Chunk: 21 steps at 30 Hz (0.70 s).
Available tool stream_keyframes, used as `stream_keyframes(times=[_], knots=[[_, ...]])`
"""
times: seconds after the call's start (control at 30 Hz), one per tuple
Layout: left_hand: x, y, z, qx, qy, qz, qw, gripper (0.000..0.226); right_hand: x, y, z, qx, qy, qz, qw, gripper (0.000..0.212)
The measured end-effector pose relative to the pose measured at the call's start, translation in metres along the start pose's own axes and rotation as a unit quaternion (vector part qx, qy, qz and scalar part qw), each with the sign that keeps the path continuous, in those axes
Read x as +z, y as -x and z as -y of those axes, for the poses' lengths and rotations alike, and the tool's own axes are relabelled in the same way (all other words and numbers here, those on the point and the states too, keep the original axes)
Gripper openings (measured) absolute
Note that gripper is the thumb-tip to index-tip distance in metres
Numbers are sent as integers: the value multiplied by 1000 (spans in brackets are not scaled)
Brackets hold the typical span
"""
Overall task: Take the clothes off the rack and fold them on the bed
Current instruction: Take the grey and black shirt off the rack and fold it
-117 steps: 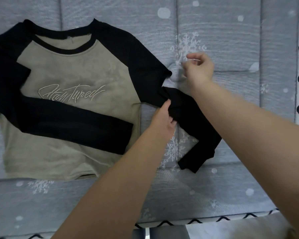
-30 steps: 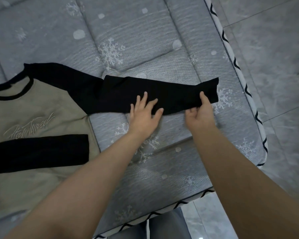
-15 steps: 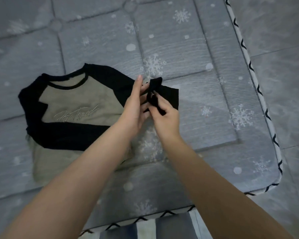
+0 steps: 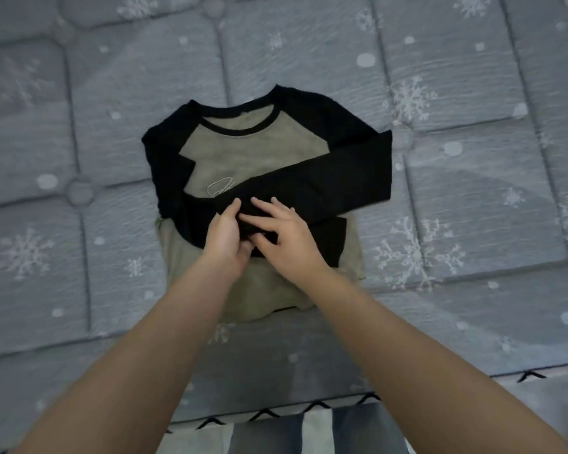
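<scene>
Nearest the camera, a zigzag-patterned trim (image 4: 312, 408) ran along the mattress edge. Both hands met over the middle of the shirt (image 4: 243, 152): the left hand (image 4: 225, 239) had its fingers curled around the cuff of the black sleeve (image 4: 312, 188), while the right hand (image 4: 282, 235) lay beside it with fingers loosely spread on the same sleeve — thumb tucked below. The sleeve crossed the olive chest from the shirt's right side. The shirt lay flat on the mattress (image 4: 473, 191), grey with snowflakes. Pale script embroidery (image 4: 220, 186) showed partly — unreadable.
</scene>
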State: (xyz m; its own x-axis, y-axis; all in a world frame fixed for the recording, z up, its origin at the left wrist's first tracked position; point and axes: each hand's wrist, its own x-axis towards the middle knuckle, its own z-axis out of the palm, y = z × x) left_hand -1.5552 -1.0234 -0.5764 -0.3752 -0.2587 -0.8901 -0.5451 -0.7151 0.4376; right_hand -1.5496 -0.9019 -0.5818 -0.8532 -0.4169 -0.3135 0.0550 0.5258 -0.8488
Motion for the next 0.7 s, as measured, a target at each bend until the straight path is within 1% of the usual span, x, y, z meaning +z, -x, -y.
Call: stream_keyframes(times=[0.07, 0.1, 0.13, 0.17, 0.23, 0.27, 0.3, 0.33, 0.37, 0.43, 0.47, 0.5, 0.53, 0.57, 0.6, 0.63, 0.67, 0.7], knots=[[-29, -11, 1, -2, 17, -22, 1000, 38, 17, -1, -3, 11, -3, 37, 999, 43], [-39, -15, 3, -11, 10, -37, 999, 39, 20, 0, -5, 22, -5, 42, 999, 45], [-49, -19, 7, -30, 11, -50, 998, 40, 21, 3, -9, 38, -12, 29, 999, 48], [-56, -20, 10, -51, 2, -75, 996, 42, 18, 6, -14, 53, -22, -6, 998, 48], [-69, -29, 19, -85, -35, -105, 990, 48, 6, 8, -25, 107, -44, -119, 986, 43], [-73, -34, 23, -85, -63, -117, 988, 53, -1, 7, -32, 147, -51, -179, 971, 40], [-74, -35, 26, -66, -104, -130, 984, 57, -10, 4, -40, 189, -61, -232, 952, 35], [-73, -36, 29, -21, -159, -154, 975, 60, -19, -1, -47, 233, -79, -276, 929, 31], [-70, -34, 30, 45, -221, -190, 956, 60, -27, -7, -53, 272, -110, -316, 902, 27], [-56, -25, 26, 181, -313, -277, 890, 64, -43, -21, -68, 345, -183, -387, 835, 16], [-48, -22, 24, 249, -330, -307, 857, 67, -51, -28, -75, 376, -226, -414, 798, 18], [-39, -19, 20, 313, -354, -311, 825, 69, -59, -35, -84, 407, -275, -426, 760, 23], [-29, -21, 19, 373, -391, -285, 792, 67, -68, -43, -91, 430, -328, -424, 727, 26], [-17, -23, 17, 423, -417, -220, 774, 62, -76, -50, -97, 442, -364, -421, 703, 26], [-1, -30, 18, 449, -432, -132, 771, 54, -84, -57, -102, 449, -377, -418, 694, 24], [14, -30, 17, 448, -439, -39, 778, 48, -90, -63, -104, 450, -359, -418, 703, 21], [31, -35, 18, 438, -451, 41, 777, 44, -98, -69, -105, 447, -331, -416, 719, 17], [49, -41, 18, 428, -479, 99, 760, 42, -105, -77, -106, 437, -307, -419, 734, 16]])
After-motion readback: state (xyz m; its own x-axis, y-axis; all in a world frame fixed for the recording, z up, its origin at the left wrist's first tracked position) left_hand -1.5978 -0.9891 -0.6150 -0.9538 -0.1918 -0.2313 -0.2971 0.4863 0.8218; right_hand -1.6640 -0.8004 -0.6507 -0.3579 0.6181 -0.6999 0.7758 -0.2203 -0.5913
